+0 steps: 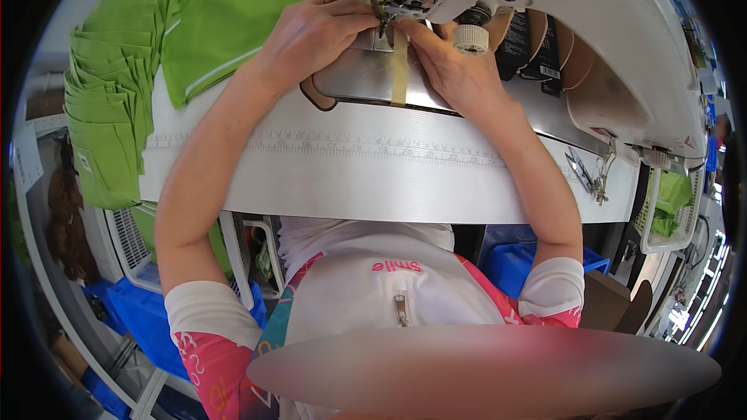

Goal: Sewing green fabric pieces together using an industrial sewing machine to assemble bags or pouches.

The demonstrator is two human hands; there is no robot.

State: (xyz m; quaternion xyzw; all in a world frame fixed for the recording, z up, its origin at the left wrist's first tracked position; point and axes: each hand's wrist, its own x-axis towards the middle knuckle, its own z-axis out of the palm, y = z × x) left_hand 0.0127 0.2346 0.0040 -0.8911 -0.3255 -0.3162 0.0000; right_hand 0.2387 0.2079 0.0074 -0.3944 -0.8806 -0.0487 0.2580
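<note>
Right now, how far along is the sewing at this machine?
Done: a stack of folded green pieces sits at the table's left end. In hand: the left hand and right hand pinch at the presser foot, over a beige strip. Left: flat green fabric behind the left hand.

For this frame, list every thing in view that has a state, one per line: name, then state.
Left hand: fingers pinched at the presser foot.
Right hand: fingers pressing the strap by the needle.
Tan strap: flat, running under the presser foot.
Stack of green pieces: fanned, at the table's left edge.
Large green piece: spread flat.
Snips: lying untouched.
</note>
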